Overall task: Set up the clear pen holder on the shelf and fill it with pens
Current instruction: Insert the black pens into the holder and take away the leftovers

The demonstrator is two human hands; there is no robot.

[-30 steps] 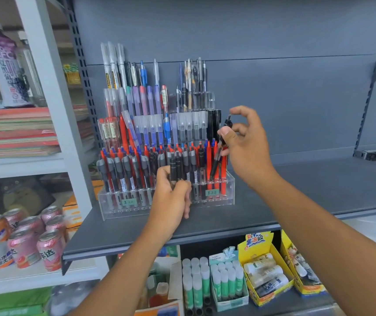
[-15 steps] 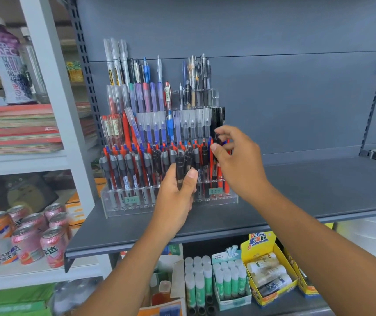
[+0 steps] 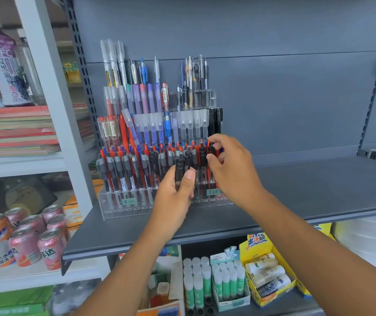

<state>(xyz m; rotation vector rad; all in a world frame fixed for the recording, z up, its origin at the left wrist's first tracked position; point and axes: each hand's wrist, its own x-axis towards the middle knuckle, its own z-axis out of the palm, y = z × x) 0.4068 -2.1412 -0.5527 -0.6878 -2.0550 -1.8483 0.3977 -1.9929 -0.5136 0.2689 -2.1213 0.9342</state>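
My left hand [image 3: 173, 195] curls around a small bunch of black pens [image 3: 179, 166], held upright just in front of the clear pen holder [image 3: 118, 209]. My right hand [image 3: 234, 172] pinches the top of a single black pen [image 3: 211, 149] at the right end of the front row. The holder sits on the grey shelf [image 3: 307, 190], its stepped rows packed with pens, close to the back panel [image 3: 273, 99].

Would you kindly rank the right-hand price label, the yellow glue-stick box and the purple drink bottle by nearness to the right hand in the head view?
1. Right-hand price label, just below the right hand.
2. Yellow glue-stick box, lower shelf, right.
3. Purple drink bottle, far upper left.
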